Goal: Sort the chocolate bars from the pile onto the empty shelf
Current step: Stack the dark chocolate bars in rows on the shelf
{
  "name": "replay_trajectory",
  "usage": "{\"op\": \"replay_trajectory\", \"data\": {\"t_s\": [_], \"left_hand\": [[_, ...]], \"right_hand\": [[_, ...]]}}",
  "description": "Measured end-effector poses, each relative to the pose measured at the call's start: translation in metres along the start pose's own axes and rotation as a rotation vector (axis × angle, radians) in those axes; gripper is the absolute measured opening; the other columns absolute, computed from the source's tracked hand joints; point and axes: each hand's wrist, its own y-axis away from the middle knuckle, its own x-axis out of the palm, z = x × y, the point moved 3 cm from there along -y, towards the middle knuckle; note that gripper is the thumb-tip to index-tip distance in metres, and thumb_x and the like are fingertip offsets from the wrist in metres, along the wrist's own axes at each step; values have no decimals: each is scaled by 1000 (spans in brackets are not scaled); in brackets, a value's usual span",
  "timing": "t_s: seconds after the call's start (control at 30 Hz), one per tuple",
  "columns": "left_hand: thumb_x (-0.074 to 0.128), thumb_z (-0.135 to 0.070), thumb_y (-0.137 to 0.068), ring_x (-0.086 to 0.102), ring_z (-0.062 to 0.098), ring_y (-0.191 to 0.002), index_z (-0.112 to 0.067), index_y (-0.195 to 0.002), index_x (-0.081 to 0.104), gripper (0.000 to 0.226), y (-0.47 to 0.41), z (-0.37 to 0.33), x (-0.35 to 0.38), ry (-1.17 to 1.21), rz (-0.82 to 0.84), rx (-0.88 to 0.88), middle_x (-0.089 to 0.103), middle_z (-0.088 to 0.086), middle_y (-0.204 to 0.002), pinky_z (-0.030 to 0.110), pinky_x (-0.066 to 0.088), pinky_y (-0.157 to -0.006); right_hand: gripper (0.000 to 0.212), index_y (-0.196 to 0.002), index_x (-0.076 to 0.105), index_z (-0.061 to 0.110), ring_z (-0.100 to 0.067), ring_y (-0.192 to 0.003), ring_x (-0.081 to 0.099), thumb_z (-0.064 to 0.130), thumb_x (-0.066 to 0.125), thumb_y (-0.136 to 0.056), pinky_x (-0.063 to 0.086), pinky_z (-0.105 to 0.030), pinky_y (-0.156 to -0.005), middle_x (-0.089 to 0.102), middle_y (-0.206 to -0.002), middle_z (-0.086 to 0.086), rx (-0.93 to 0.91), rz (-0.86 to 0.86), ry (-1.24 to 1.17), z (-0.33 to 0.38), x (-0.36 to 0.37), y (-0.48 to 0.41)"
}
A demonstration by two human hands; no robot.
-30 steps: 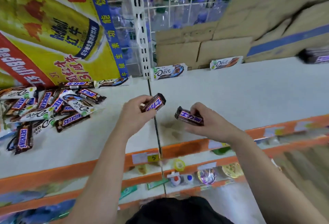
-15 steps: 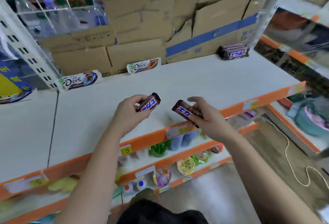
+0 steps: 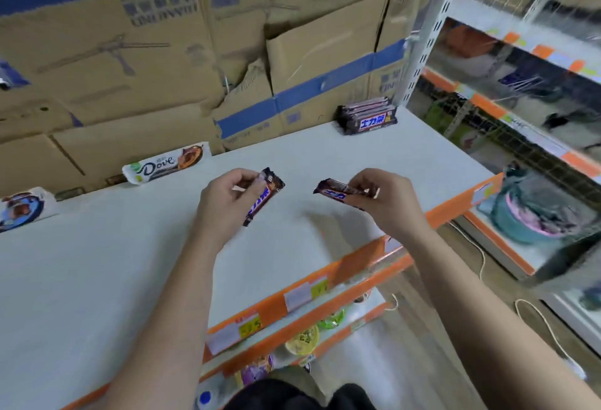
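My left hand [image 3: 224,201] grips a brown Snickers bar [image 3: 264,198] that hangs tilted above the white shelf [image 3: 97,266]. My right hand [image 3: 387,201] pinches a second Snickers bar [image 3: 335,191] by one end, held level over the shelf. A stack of Snickers bars [image 3: 369,115] lies at the shelf's back right corner. A white Dove bar [image 3: 164,165] leans against the cardboard at the back, and another Dove bar [image 3: 22,207] lies at the far left. The pile is out of view.
Flattened cardboard boxes [image 3: 195,61] form the back wall. The shelf's orange front edge [image 3: 325,282] carries price tags. Lower shelves hold small goods [image 3: 302,341]. A second rack [image 3: 533,136] stands to the right, with a cable [image 3: 546,325] on the floor.
My view has swung right, away from the pile and toward the back right corner. Both hands have moved along with their bars; the left bar now hangs more steeply.
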Motion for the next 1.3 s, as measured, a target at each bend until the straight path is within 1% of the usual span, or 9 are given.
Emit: {"op": "replay_trajectory", "data": {"t_s": [0.1, 0.2, 0.37, 0.47, 0.7, 0.8, 0.97, 1.13, 1.3], "left_hand": [[56, -33, -93, 70, 21, -62, -26, -91, 59, 8, -18, -8, 17, -11, 49, -3, 60, 2, -89, 34, 51, -52], [54, -31, -94, 69, 18, -59, -28, -93, 57, 4, -36, -14, 21, -107, 79, 15, 58, 1, -86, 23, 46, -44], [62, -17, -88, 68, 21, -66, -27, -94, 62, 12, -60, -6, 14, -136, 66, -24, 63, -1, -85, 40, 54, -58], [64, -15, -86, 67, 32, -72, -29, -90, 64, 14, -64, 1, 12, -147, 30, -68, 68, 1, -78, 47, 55, -64], [67, -15, -84, 65, 29, -73, -28, -87, 66, 14, -63, 3, 18, -182, -84, -119, 69, 2, -73, 44, 58, -67], [67, -16, -84, 65, 30, -72, -27, -88, 65, 12, -64, 3, 26, -193, -131, -136, 69, 2, -73, 47, 57, -66], [68, -18, -83, 66, 26, -70, -31, -87, 65, 14, -68, 1, 45, -217, -177, -147, 69, -1, -74, 49, 56, -66], [70, -18, -81, 62, 21, -66, -28, -87, 67, 13, -71, -6, 64, -232, -219, -134, 67, -4, -73, 43, 55, -65], [61, -4, -80, 60, 9, -74, -24, -96, 68, 27, -81, -11, 79, -319, -222, -102, 67, -6, -90, 18, 45, -64]], "right_hand": [[12, -80, 69, 13, -9, -58, 51, 11, 78, -72, 34, -12, -54, 58, -64, 10, -6, -16, 55, -17, -11, -36], [12, -84, 71, 11, -21, -65, 54, 8, 74, -74, 36, -24, -58, 61, -69, 2, -29, -23, 133, -29, -12, -79], [12, -85, 71, 9, -30, -81, 57, 3, 66, -75, 38, -31, -67, 67, -83, -10, -173, -46, 227, -39, 0, -149], [14, -78, 70, 7, -32, -75, 54, -1, 59, -75, 36, -34, -67, 68, -77, -10, -269, -43, 292, -40, 12, -182], [23, -79, 72, 17, -28, -66, 45, 11, 50, -79, 40, -37, -61, 72, -76, -4, -379, 12, 408, -63, 47, -220], [21, -81, 72, 20, -33, -76, 53, 14, 52, -79, 41, -38, -66, 72, -79, -5, -364, 25, 426, -60, 49, -227], [18, -89, 73, 25, -29, -89, 55, 16, 60, -81, 21, -33, -69, 67, -91, 0, -390, 58, 515, -61, 52, -233], [6, -79, 70, 20, -30, -81, 55, 16, 68, -75, 23, -34, -69, 63, -82, -2, -410, -46, 486, -67, 51, -232], [11, -74, 65, 17, -31, -77, 52, 7, 63, -77, 23, -34, -67, 66, -72, -1, -437, -135, 432, -67, 44, -229]]}}
